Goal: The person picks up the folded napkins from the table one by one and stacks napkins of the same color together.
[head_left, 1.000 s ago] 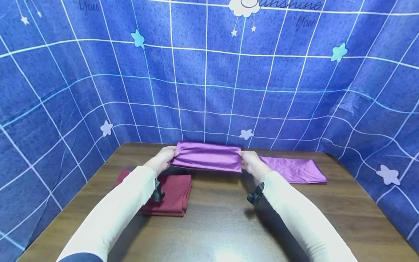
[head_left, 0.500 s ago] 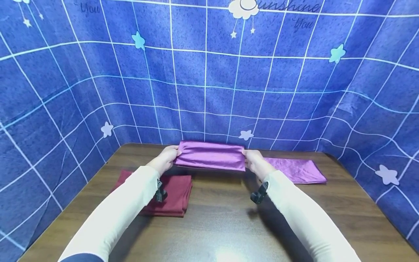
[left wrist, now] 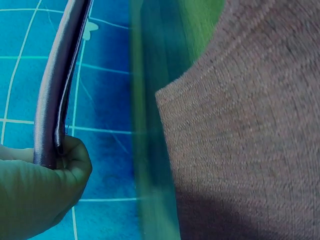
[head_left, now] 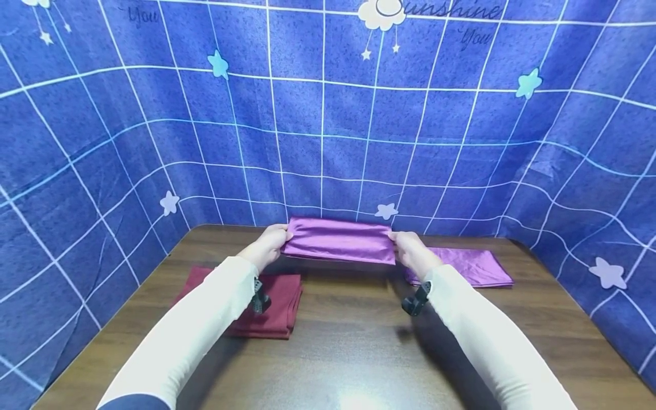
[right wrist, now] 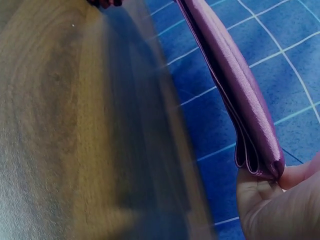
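A folded purple satin cloth (head_left: 338,240) is stretched between both hands above the back of the table. My left hand (head_left: 269,244) pinches its left end, thumb on top and fingers beneath. The right hand (head_left: 410,250) grips the opposite end the same way. Layered folds show at the cloth's edge (right wrist: 250,145) in the right wrist view. In the left wrist view the left hand (left wrist: 45,195) is curled round the cloth (left wrist: 55,95). Below the left forearm lies a folded dark red cloth (head_left: 271,304), partly hidden by the sleeve.
A second folded purple cloth (head_left: 471,266) lies at the back right, its left part behind the right hand. The wooden table (head_left: 348,336) reaches back to a blue curtain (head_left: 328,114) with white grid lines and stars.
Both hands have carried the purple cloth to the right and slightly up. It now hangs closer to the second purple cloth, while the cloths on the table have stayed put.
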`<state>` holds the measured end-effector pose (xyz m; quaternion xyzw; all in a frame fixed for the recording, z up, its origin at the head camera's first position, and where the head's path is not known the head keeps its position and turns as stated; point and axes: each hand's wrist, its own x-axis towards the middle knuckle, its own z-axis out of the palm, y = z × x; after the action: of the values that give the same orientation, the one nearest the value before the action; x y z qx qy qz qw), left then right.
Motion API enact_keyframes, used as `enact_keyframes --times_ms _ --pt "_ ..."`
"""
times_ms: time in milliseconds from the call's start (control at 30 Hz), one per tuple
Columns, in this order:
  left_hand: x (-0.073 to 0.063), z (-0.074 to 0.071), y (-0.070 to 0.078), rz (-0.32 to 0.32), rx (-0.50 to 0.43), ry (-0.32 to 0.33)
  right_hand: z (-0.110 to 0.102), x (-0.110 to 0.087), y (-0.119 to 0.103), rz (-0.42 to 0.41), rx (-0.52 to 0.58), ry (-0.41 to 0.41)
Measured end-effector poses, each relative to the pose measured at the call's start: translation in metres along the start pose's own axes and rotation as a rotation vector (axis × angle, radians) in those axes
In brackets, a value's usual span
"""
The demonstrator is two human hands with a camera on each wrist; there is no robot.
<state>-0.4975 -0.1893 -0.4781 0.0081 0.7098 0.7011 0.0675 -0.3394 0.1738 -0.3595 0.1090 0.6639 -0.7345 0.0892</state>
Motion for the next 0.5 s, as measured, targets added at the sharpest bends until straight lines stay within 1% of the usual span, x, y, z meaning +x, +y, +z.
enact_keyframes --times_ms 33,67,100,167,233,267,300,367,400,467,500 --pt "0.001 0.001 -0.001 0.007 -0.003 -0.002 -0.001 -0.001 -0.001 -0.007 -0.009 -0.003" --pt "0.002 0.002 -0.001 -0.008 -0.010 0.002 -0.003 -0.001 -0.001 -0.008 -0.016 0.001" --pt "0.004 0.003 -0.002 -0.009 -0.027 0.000 -0.004 -0.002 -0.002 -0.009 -0.037 0.003" --pt "0.011 0.005 -0.005 -0.001 -0.068 -0.023 -0.008 -0.004 -0.003 -0.015 -0.059 0.006" --pt "0.010 0.010 -0.003 -0.006 -0.100 -0.036 -0.010 -0.005 -0.005 -0.013 -0.056 0.007" --pt "0.008 0.013 -0.001 -0.002 -0.110 -0.042 -0.012 -0.006 -0.005 -0.012 -0.052 0.012" --pt "0.004 0.018 0.003 -0.014 -0.096 -0.036 -0.013 -0.007 -0.006 -0.015 -0.047 0.013" --pt "-0.003 0.026 0.008 -0.017 -0.083 -0.042 -0.015 -0.008 -0.007 -0.014 -0.014 0.015" --pt "-0.009 0.030 0.012 -0.021 -0.071 -0.034 -0.017 -0.008 -0.008 -0.014 -0.004 0.017" --pt "-0.012 0.035 0.014 -0.028 -0.077 -0.036 -0.020 -0.008 -0.008 -0.016 0.003 0.014" --pt "-0.009 0.035 0.012 -0.032 -0.084 -0.041 -0.022 -0.008 -0.008 -0.019 0.006 0.009"
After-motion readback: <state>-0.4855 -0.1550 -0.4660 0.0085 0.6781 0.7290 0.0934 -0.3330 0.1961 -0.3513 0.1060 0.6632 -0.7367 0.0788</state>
